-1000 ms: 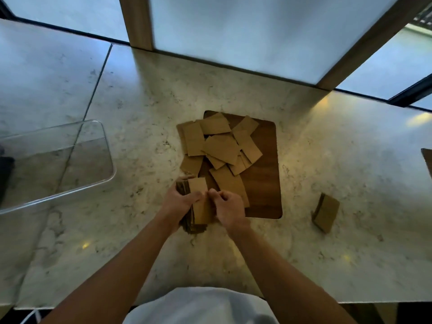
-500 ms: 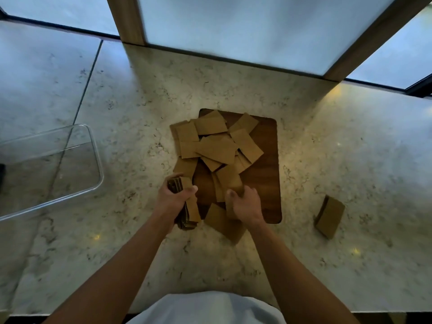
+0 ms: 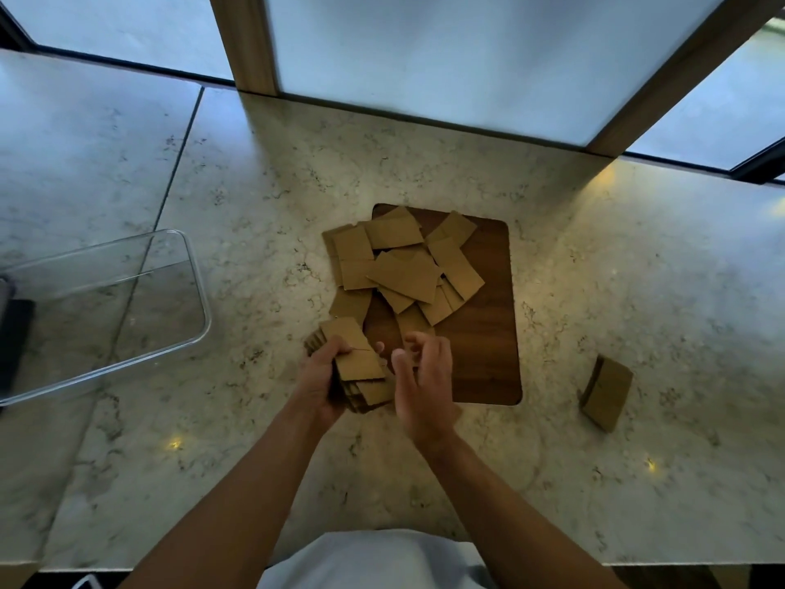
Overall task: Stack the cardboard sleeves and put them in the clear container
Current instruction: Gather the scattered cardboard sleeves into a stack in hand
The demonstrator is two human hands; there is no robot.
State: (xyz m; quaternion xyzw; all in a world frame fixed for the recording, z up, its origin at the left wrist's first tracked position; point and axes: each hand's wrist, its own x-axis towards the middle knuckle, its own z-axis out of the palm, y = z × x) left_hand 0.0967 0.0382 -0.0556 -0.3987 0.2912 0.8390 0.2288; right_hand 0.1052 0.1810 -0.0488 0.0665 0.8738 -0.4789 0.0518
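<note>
My left hand (image 3: 319, 378) grips a stack of brown cardboard sleeves (image 3: 360, 367) just off the near left corner of a dark wooden board (image 3: 488, 333). Right beside the stack, my right hand (image 3: 422, 376) hovers with its fingers spread and nothing in it. Several loose cardboard sleeves (image 3: 408, 265) lie in a heap on the board's far left part, some spilling onto the counter. The clear container (image 3: 187, 291) sits to the left on the marble counter, holding no sleeves that I can see.
A small separate stack of sleeves (image 3: 605, 391) lies on the counter to the right of the board. A dark object (image 3: 15, 346) shows behind the container at the left edge. Frosted window panels with wooden posts (image 3: 248, 40) close off the far side.
My right hand picked a sleeve from the board's near edge and brought it onto the stack in my left hand, then let go. The left hand kept its grip.
</note>
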